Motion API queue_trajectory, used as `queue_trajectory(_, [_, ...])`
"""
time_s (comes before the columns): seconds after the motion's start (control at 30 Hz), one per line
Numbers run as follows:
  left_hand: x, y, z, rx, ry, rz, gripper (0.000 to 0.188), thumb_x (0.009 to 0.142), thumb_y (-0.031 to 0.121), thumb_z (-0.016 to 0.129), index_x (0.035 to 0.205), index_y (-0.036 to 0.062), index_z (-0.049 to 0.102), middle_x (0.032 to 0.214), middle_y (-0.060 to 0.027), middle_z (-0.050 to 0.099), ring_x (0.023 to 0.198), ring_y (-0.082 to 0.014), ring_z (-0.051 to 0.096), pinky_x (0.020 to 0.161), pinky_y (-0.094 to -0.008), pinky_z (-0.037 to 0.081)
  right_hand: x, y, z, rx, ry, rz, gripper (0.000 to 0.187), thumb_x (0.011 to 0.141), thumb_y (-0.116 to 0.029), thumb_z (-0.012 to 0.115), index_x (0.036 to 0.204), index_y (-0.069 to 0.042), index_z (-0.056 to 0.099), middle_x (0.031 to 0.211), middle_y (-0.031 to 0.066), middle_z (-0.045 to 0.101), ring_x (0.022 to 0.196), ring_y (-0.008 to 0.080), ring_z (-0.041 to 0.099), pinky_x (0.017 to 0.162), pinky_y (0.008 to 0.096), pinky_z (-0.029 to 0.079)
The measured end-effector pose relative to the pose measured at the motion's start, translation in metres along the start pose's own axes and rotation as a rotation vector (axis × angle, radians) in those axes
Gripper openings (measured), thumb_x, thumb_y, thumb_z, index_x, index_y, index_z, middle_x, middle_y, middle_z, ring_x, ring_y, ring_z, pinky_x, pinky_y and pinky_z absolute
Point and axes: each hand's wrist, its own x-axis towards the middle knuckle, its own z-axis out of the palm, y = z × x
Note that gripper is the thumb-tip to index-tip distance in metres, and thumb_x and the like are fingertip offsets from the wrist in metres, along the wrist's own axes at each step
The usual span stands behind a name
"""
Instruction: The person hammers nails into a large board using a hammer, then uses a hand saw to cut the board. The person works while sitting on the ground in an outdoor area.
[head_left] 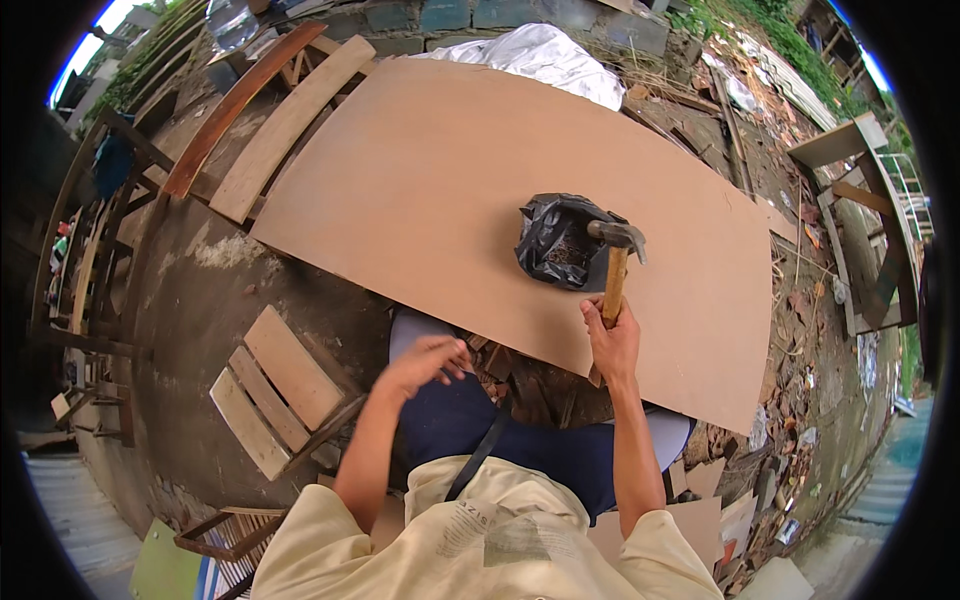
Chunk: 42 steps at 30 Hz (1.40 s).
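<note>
Gripping the wooden handle of a hammer [615,268], the right hand [612,340] has its fingers wrapped fully round the lower part of the shaft, so the grip is closed tight on the tool. The hammer stands nearly upright in the view, its dark metal head at the top, just over the right edge of a crumpled black plastic bag [558,240]. That bag lies open on a large brown sheet of hardboard [440,180], which stretches across the middle of the scene, its near edge over the person's lap. The left hand [425,362] holds nothing; it hovers blurred below the board's near edge, fingers loosely curled and partly spread, near the person's knee and apart from the board. To the left of that hand, on the bare concrete ground, rests a small frame of pale wooden slats [272,390]. Farther off, at the upper left, long wooden planks [285,125] lean beside the board's far corner, and a white sheet [545,55] lies bunched at the board's far edge.
</note>
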Motion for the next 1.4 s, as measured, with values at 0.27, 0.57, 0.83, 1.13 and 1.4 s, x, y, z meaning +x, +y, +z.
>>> queue_trajectory(0.27, [0.090, 0.086, -0.283, 0.969, 1.156, 0.532, 0.052, 0.096, 0.040, 0.063, 0.129, 0.0002, 0.062, 0.130, -0.0230, 0.063, 0.123, -0.0348, 0.059, 0.104, -0.0447, 0.046, 0.042, -0.056, 0.133, -0.262, -0.455, -0.210, 0.045, 0.098, -0.032, 0.068, 0.127, 0.002, 0.060, 0.111, 0.0215, 0.068, 0.093, 0.0294, 0.065, 0.087, 0.0394, 0.051])
queue_trajectory(0.57, [0.148, 0.157, -0.358, 1.086, 1.100, 0.091, 0.087, 0.090, 0.059, 0.062, 0.149, -0.0022, 0.042, 0.155, -0.0265, 0.039, 0.145, -0.0394, 0.037, 0.118, -0.0519, 0.032, 0.051, -0.036, 0.193, -0.469, -0.585, -0.350, 0.068, 0.100, -0.037, 0.062, 0.152, 0.000, 0.038, 0.155, 0.0278, 0.038, 0.150, 0.0420, 0.025, 0.125, 0.0474, 0.016])
queue_trajectory(0.83, [0.166, 0.191, -0.440, 0.913, 0.883, -0.083, 0.091, 0.072, 0.073, 0.075, 0.112, -0.0082, 0.071, 0.116, -0.0272, 0.070, 0.113, -0.0395, 0.067, 0.095, -0.0475, 0.051, 0.050, -0.043, 0.195, -0.467, -0.599, -0.324, 0.070, 0.100, -0.040, 0.061, 0.154, -0.004, 0.037, 0.158, 0.0259, 0.036, 0.152, 0.0395, 0.023, 0.126, 0.0460, 0.016])
queue_trajectory(1.13, [0.181, 0.185, -0.431, 0.878, 0.931, -0.050, 0.113, 0.062, 0.088, 0.070, 0.108, -0.0150, 0.070, 0.112, -0.0310, 0.070, 0.110, -0.0407, 0.068, 0.093, -0.0458, 0.052, 0.050, -0.047, 0.194, -0.459, -0.607, -0.281, 0.072, 0.098, -0.035, 0.063, 0.153, 0.003, 0.036, 0.159, 0.0219, 0.037, 0.153, 0.0368, 0.021, 0.126, 0.0463, 0.014])
queue_trajectory(1.4, [0.170, 0.182, -0.426, 0.958, 0.740, -0.039, 0.124, 0.051, 0.092, 0.073, 0.116, -0.0133, 0.067, 0.119, -0.0310, 0.067, 0.118, -0.0404, 0.065, 0.099, -0.0472, 0.051, 0.050, -0.048, 0.193, -0.430, -0.618, -0.271, 0.072, 0.098, -0.034, 0.064, 0.153, 0.003, 0.036, 0.159, 0.0219, 0.036, 0.153, 0.0363, 0.021, 0.126, 0.0459, 0.013])
